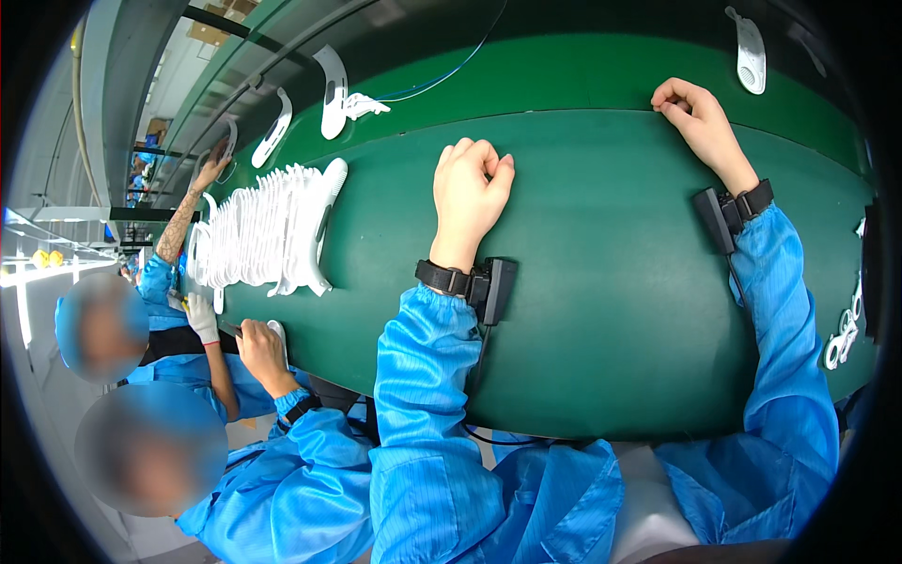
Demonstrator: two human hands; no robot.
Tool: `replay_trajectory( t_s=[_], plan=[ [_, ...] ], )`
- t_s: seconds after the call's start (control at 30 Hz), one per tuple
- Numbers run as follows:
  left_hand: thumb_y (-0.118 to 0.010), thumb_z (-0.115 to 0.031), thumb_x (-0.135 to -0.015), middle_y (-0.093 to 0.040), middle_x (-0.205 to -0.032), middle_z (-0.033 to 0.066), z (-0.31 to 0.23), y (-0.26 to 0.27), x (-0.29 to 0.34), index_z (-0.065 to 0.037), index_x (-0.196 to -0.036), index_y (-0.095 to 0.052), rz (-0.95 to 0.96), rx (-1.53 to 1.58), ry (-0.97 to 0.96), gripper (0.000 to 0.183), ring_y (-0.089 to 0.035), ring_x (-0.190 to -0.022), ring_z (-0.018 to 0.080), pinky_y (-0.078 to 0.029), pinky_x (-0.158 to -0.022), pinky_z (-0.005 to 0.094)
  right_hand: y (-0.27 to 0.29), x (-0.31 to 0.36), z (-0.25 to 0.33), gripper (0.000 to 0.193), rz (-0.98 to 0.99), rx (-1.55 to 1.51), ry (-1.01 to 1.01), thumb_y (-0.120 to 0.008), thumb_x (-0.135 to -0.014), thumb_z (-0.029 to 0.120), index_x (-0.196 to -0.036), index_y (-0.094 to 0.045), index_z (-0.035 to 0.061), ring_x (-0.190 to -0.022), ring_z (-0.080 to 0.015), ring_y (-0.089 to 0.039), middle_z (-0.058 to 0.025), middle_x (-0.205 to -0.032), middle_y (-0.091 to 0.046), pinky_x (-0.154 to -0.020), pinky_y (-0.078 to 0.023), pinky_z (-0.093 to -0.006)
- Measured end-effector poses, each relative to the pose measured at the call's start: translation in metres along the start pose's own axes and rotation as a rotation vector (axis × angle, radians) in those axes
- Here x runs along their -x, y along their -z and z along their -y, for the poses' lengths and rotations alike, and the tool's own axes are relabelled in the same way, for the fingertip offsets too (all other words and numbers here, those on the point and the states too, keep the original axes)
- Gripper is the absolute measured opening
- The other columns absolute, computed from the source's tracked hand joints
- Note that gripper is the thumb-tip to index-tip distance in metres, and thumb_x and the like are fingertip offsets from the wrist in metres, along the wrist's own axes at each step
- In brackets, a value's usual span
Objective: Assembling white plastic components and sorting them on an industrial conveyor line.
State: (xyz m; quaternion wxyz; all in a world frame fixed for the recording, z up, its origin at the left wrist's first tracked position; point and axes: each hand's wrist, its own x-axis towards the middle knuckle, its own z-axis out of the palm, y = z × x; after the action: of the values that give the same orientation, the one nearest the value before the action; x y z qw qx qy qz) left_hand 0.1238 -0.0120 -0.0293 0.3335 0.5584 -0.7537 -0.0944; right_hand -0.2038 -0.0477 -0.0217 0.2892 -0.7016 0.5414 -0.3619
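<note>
My left hand (473, 193) is closed in a loose fist over the green table (601, 310), and nothing shows in it. Farther off to the right, my right hand (700, 122) has its fingers curled in near the seam of the green far strip (583, 75); I see nothing in them. A white curved plastic piece (749, 54) with small holes lies beyond that hand. Left of my left hand, a tight row of white curved plastic pieces (268, 230) stands side by side. Each of my wrists wears a strap with a black box (498, 291).
At the far left lie more white pieces (334, 94), one beside a small white part with a thin wire (451, 73). White ringed parts (843, 338) lie at the right edge. Two co-workers in blue sit at left; one wears a white glove (201, 318).
</note>
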Motion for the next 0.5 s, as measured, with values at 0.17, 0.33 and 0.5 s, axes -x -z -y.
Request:
replay_trajectory(
  t_s=[0.17,0.33,0.5],
  plan=[
    [-0.068,-0.015,-0.077,-0.046,-0.064,0.0068,-0.0017,-0.0009,-0.0002,-0.006,-0.060,-0.046,-0.001,0.003,-0.003,0.029,-0.045,-0.065,0.0266,-0.037,-0.060,0.0389,0.0024,0.0012,0.0005,0.011,0.003,-0.002,0.011,-0.053,-0.087,0.007,-0.091,-0.061,0.0004,-0.072,-0.0069,-0.052,-0.0012,-0.083,-0.061,-0.068,-0.045,-0.0221],
    [-0.068,-0.016,-0.077,-0.046,-0.064,0.0068,-0.0009,-0.0010,-0.0004,-0.006,-0.060,-0.047,0.001,-0.001,-0.008,0.029,-0.045,-0.065,0.0266,-0.037,-0.060,0.0391,0.0029,0.0006,0.0011,0.011,0.008,-0.001,0.013,-0.053,-0.087,0.006,-0.092,-0.061,0.0000,-0.073,-0.0073,-0.054,-0.0017,-0.083,-0.061,-0.068,-0.045,-0.0224],
    [-0.068,-0.016,-0.077,-0.046,-0.064,0.0064,-0.0018,0.0003,0.0000,-0.006,-0.060,-0.047,-0.003,0.001,-0.010,0.028,-0.045,-0.065,0.0261,-0.037,-0.060,0.0387,0.0021,0.0006,0.0019,0.012,0.009,0.003,0.011,-0.052,-0.087,0.007,-0.092,-0.061,-0.0002,-0.074,-0.0079,-0.055,-0.0022,-0.083,-0.061,-0.070,-0.046,-0.0229]
  ],
)
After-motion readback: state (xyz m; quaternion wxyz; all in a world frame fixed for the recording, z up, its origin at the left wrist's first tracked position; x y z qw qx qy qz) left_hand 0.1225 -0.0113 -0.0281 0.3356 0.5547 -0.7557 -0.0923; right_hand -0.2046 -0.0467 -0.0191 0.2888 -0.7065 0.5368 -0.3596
